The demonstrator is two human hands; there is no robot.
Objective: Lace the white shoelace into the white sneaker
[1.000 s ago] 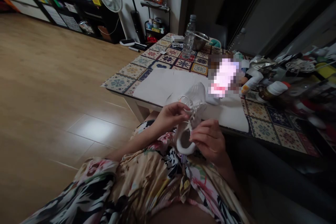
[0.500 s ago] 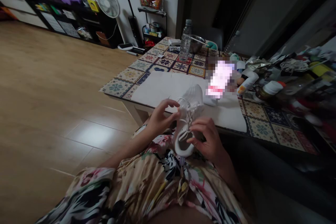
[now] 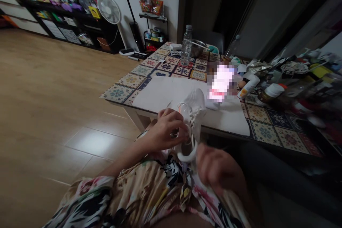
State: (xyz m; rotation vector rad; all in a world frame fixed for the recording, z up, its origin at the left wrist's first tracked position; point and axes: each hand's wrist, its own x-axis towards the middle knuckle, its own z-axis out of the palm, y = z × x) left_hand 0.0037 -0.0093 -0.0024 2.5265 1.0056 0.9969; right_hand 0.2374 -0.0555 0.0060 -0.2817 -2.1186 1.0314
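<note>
Patterned tablecloth (image 3: 120, 92) lies under a white sheet (image 3: 165, 92), the reference point for this report. White sneaker (image 3: 196, 105) is held just off the sheet's near edge, above the person's lap. Left hand (image 3: 167, 126) has its fingers curled closed around the sneaker, gripping it. Right hand (image 3: 219, 167) is just beside the sneaker, nearer the lap; blurred, finger state cannot be determined.

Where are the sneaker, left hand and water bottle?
white sneaker (image 3: 195, 104), head view, on the toe
left hand (image 3: 167, 129), head view, on the back of the hand
plastic water bottle (image 3: 186, 47), head view, on the middle of the body
</note>
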